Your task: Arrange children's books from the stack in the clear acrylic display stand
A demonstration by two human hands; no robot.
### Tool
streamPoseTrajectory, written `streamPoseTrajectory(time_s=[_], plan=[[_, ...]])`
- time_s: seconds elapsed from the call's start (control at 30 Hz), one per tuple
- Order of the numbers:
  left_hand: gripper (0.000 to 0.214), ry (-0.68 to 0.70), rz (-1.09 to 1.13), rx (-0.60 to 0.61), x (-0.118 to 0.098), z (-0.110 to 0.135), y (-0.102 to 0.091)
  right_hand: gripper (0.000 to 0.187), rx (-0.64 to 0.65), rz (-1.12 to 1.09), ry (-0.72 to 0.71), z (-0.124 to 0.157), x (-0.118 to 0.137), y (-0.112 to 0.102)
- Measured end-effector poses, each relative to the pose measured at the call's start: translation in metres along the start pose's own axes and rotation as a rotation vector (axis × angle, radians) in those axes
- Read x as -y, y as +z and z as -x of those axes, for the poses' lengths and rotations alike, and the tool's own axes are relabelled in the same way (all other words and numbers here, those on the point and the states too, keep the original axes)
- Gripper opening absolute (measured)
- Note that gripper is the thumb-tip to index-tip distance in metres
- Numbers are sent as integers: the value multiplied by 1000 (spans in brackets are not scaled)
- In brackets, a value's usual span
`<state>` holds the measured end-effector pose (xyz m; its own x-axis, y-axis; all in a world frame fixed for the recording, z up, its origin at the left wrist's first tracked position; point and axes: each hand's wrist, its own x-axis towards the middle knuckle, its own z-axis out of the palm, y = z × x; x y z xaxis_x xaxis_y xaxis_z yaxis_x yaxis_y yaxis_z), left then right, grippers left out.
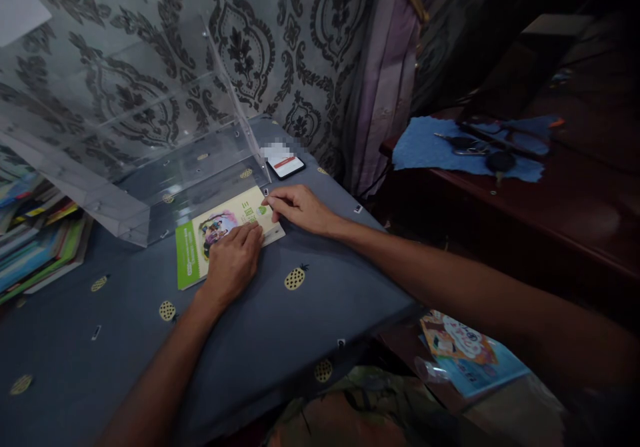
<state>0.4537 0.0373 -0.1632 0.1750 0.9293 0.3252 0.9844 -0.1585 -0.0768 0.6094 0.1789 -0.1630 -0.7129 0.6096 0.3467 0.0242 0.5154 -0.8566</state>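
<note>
A thin book with a green spine and a picture on its cream cover lies flat on the grey pineapple-print cloth, partly under the edge of a clear plastic box. My left hand rests flat on the cover, fingers stretched out toward the box. At the book's far right corner, my right hand has its fingers curled and pressed on the edge.
A phone lies face up behind the book. A stack of books sits at the left edge. To the right stands a dark wooden table with a blue cloth, scissors and keys. More colourful books lie below.
</note>
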Motion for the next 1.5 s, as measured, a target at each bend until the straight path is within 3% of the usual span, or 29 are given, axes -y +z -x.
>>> streamPoseTrajectory(time_s=[0.37, 0.6, 0.8, 0.93, 1.07, 1.27, 1.5], plan=[[32, 17, 35, -4, 1, 2, 2, 27, -9, 29, -10, 1, 0, 2], [32, 50, 12, -23, 1, 7, 5, 26, 121, 219, -107, 4, 1, 0], [35, 120, 10, -12, 8, 10, -1, 14, 222, 401, -237, 5, -5, 4], [38, 73, 5, 73, 27, 24, -12, 16, 263, 482, -307, 6, -8, 5], [45, 14, 68, 156, 62, 52, -28, 18, 258, 483, -332, 7, -8, 5], [67, -251, 293, 385, 113, 92, -51, 25, 211, 580, -409, 9, -3, 16], [65, -264, 385, 445, 122, 103, -60, 24, 313, 498, -471, -2, 25, 63]])
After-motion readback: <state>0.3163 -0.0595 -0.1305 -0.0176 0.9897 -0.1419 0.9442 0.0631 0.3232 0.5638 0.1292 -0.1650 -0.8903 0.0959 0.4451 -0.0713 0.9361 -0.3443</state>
